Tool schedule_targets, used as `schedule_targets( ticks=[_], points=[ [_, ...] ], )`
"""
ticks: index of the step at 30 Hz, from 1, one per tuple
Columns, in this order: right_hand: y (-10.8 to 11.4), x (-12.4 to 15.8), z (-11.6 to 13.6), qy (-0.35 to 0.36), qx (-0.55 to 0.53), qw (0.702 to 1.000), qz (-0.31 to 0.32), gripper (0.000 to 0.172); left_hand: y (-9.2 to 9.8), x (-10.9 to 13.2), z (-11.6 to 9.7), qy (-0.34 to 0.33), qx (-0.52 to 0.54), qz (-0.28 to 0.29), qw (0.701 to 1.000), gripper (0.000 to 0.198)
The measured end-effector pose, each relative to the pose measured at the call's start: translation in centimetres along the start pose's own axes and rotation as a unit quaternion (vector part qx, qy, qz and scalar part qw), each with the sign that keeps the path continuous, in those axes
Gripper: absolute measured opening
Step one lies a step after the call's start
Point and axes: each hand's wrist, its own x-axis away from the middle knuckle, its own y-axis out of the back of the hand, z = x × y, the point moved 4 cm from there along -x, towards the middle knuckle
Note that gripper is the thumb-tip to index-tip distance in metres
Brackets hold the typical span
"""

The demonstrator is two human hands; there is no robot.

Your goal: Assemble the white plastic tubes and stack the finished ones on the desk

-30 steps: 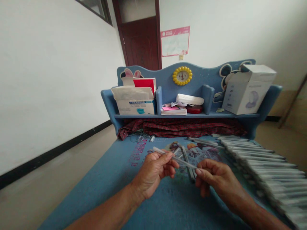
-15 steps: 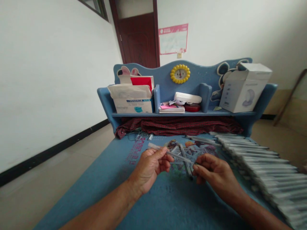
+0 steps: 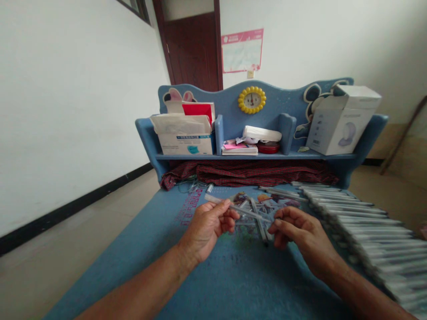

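Observation:
Over the blue desk (image 3: 160, 249), my left hand (image 3: 208, 226) pinches a thin clear pen tube (image 3: 233, 207) near its left end. The tube slants down to the right, where my right hand (image 3: 295, 231) grips its other end between thumb and fingers. A few loose pen parts (image 3: 258, 213) lie on the desk's cartoon picture just beyond both hands.
A long row of finished pens (image 3: 360, 226) runs along the right side of the desk. At the back, a blue shelf (image 3: 253, 156) carries a mask box (image 3: 185, 135), papers, a white carton (image 3: 340, 120) and a yellow clock (image 3: 251, 100). Checked red cloth (image 3: 250, 173) lies beneath it.
Both hands with the tube have drifted slightly up and away from me; the view shifted a little. Grip on the tube stays the same.

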Motion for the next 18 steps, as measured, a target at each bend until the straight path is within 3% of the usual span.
schedule_targets(
  ticks=[10,18],
  points=[
    [-0.6,-0.1,-0.2,-0.015,-0.026,0.999,0.02,0.022,-0.4,0.1,0.4,0.011,-0.012,0.03,0.999,0.012],
    [1.1,-0.4,0.5,-0.011,-0.032,0.999,-0.026,0.025,2.1,-1.6,-1.8,-0.035,-0.001,-0.02,0.999,0.012]
  ],
)
